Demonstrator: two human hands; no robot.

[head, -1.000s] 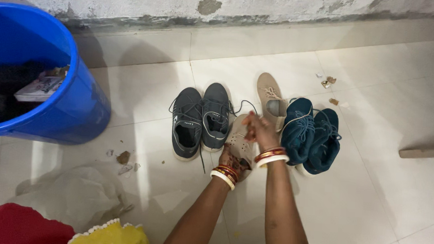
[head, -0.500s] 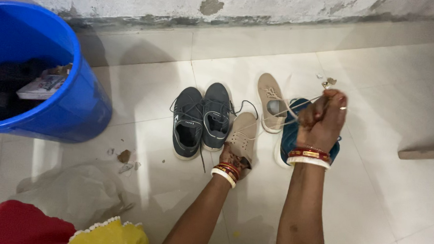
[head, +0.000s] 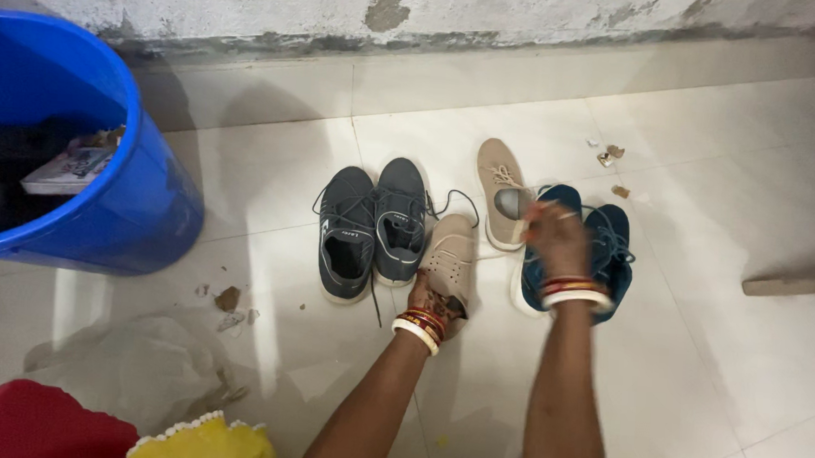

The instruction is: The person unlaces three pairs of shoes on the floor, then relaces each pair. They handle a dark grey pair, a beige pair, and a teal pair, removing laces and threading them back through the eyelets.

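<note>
The left hand (head: 432,300) is gripping the heel of a beige shoe (head: 451,254), fingers closed around its back edge, and is holding it against the tiled floor (head: 680,346) with the toe pointing away toward the wall (head: 438,8). The right hand (head: 556,239) is hovering above a pair of teal shoes (head: 611,254), blurred by motion; whether its fingers are closed on anything cannot be told. The two hands are apart, the right one off to the side of the beige shoe.

The second beige shoe (head: 501,183) is lying farther back, just beside the teal pair. A pair of dark grey shoes (head: 370,227) is sitting side by side just to the left of the held shoe, laces trailing loose. A blue bucket (head: 139,206) is standing well off to the left, holding dark cloth and a small packet. Bits of debris (head: 229,299) are lying on the floor near it.
</note>
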